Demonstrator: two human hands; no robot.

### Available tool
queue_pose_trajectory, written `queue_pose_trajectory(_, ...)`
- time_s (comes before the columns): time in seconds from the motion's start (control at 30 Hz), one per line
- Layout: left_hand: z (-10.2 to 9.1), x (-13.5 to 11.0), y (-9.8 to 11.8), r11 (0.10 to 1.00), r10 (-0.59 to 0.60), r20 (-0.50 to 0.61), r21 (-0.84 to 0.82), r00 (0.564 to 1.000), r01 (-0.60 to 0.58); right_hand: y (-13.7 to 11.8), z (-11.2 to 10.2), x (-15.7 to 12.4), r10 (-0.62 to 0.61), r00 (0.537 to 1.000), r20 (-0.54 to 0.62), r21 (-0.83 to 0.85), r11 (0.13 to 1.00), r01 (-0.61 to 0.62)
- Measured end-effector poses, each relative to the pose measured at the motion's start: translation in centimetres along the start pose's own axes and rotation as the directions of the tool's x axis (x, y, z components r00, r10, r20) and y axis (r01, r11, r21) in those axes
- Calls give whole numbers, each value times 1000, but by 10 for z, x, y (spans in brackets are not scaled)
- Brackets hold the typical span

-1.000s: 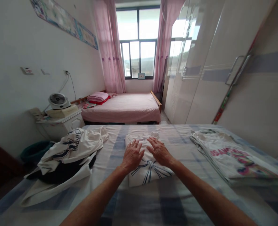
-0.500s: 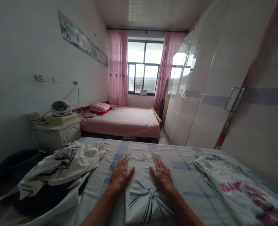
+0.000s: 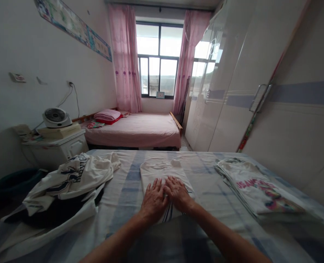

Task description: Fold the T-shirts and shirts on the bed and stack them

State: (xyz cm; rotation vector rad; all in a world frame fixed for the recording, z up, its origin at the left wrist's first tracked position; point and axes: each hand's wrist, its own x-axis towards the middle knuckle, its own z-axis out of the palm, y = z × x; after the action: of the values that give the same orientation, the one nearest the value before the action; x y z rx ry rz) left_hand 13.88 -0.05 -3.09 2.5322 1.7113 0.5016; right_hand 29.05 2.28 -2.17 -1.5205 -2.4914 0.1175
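A folded white T-shirt (image 3: 162, 168) with dark blue line print lies in front of me on a bed with a blue and white checked sheet (image 3: 129, 219). My left hand (image 3: 155, 199) rests flat on the shirt, fingers stretched out. Beside it my right hand (image 3: 178, 193) also lies flat on the cloth, its fingers touching the left hand's fingers. Both hands cover most of the shirt's print. Neither hand grips the fabric.
To the left is a loose heap of white and black clothes (image 3: 68, 190). A stack of folded shirts (image 3: 257, 190) with pink lettering lies at the right. Beyond are a pink bed (image 3: 142, 128), a nightstand (image 3: 60, 149) with a fan (image 3: 57, 117), and white wardrobes (image 3: 238, 73).
Both hands have come together from the shirt's two sides to its middle, now covering the bow print. The view has tilted down and shifted slightly right.
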Motion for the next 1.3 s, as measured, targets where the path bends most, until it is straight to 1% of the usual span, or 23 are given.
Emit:
queue_pose_trajectory(0.1, 6, -16, -6, 999, 39, 32, -1, 999, -39, 9, 6, -16, 56, 998, -29, -1, 998, -56)
queue_pose_trajectory(0.23, 3, -17, -16, 998, 51, 48, 18, 998, -52, 25, 9, -19, 132, 989, -63, -17, 991, -133)
queue_pose_trajectory(0.37, -3, -18, -11, 998, 45, 21, 49, 999, -46, 37, 6, -18, 182, 979, -92, -33, 982, -185)
queue_pose_trajectory(0.43, -8, -24, -6, 993, 110, -2, 40, 994, -110, 45, 3, -21, 217, 972, -93, -53, 973, -223)
queue_pose_trajectory(0.5, -15, -30, 0, 960, 280, 17, -1, 960, -280, 54, -1, -24, 237, 967, -91, -73, 967, -243)
queue_pose_trajectory(0.57, -24, -35, 8, 891, 455, 72, -54, 888, -452, 62, -5, -26, 243, 965, -100, -66, 966, -250)
queue_pose_trajectory(0.63, -31, -39, 15, 851, 525, 119, -77, 843, -519, 65, -9, -26, 284, 950, -132, -3, 958, -287)
queue_pose_trajectory(0.7, -36, -41, 21, 858, 514, 144, -69, 846, -509, 63, -13, -26, 364, 912, -186, 100, 931, -351)
queue_pose_trajectory(0.77, -38, -43, 25, 873, 486, 160, -43, 859, -485, 59, -18, -24, 438, 859, -264, 194, 897, -397)
queue_pose_trajectory(0.83, -37, -45, 28, 887, 454, 168, 9, 875, -462, 53, -27, -23, 469, 814, -344, 257, 880, -399)
queue_pose_trajectory(0.9, -35, -46, 30, 909, 397, 168, 67, 902, -412, 45, -40, -23, 481, 795, -370, 350, 865, -360)
queue_pose_trajectory(0.93, -34, -45, 29, 925, 354, 168, 84, 920, -372, 40, -47, -25, 483, 805, -345, 427, 844, -323)
queue_pose_trajectory(0.97, -34, -43, 28, 944, 300, 168, 89, 939, -317, 34, -54, -28, 480, 831, -283, 524, 803, -285)
queue_pose_trajectory(1.0, -35, -41, 26, 965, 235, 158, 79, 959, -249, 28, -61, -31, 445, 878, -173, 626, 738, -251)
queue_pose_trajectory(1.03, -36, -37, 24, 983, 164, 137, 55, 977, -173, 20, -66, -35, 359, 933, -23, 719, 654, -234)
queue_pose_trajectory(1.07, -39, -33, 20, 996, 89, 106, 20, 990, -92, 12, -71, -40, 217, 965, 149, 786, 566, -248)
queue_pose_trajectory(1.1, -41, -29, 16, 1000, 16, 70, -25, 997, -15, 4, -73, -45, 49, 948, 314, 820, 490, -296)
queue_pose_trajectory(1.13, -44, -24, 13, 996, -52, 34, -74, 998, 54, -5, -73, -50, -100, 891, 442, 825, 436, -360)
queue_pose_trajectory(1.17, -46, -21, 9, 987, -107, 4, -123, 994, 106, -14, -71, -53, -201, 828, 524, 815, 401, -419)
queue_pose_trajectory(1.2, -48, -18, 7, 976, -147, -20, -165, 989, 142, -22, -67, -56, -233, 792, 565, 805, 366, -467)
queue_pose_trajectory(1.23, -49, -17, 5, 967, -173, -42, -197, 984, 161, -30, -61, -57, -211, 790, 575, 807, 307, -505)
queue_pose_trajectory(1.27, -50, -17, 3, 962, -180, -66, -220, 982, 161, -36, -53, -56, -164, 817, 553, 828, 213, -519)
queue_pose_trajectory(1.3, -50, -17, 2, 964, -165, -93, -227, 982, 141, -41, -45, -54, -108, 856, 505, 863, 86, -498)
